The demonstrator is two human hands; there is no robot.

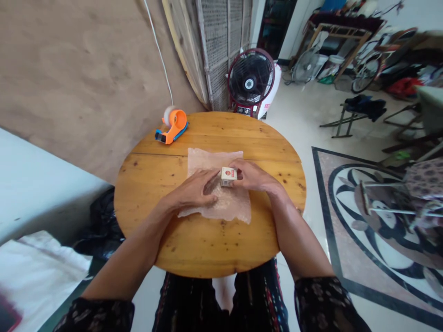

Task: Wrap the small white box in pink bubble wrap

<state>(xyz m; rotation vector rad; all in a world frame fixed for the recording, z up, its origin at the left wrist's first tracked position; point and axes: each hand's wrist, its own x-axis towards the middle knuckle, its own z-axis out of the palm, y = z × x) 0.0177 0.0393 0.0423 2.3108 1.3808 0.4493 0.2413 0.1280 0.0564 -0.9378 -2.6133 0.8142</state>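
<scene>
A small white cardboard box [228, 174] with red print is over the middle of a sheet of clear bubble wrap [216, 159]. My right hand [254, 175] grips the box from its right side, thumb in front and fingers behind. Left of the box, my left hand [199, 189] is over the wrap with thumb and fingers apart. Its fingertips come close to the box; whether they touch it I cannot tell. Under the wrap is a round wooden table [214, 249].
An orange tape dispenser [173, 124] with a roll of tape stands at the table's back left edge. Behind the table is a dark red electric fan [251, 78]. A black plastic bag [104, 226] lies at the left, and a folding stool [349, 115] is off to the right.
</scene>
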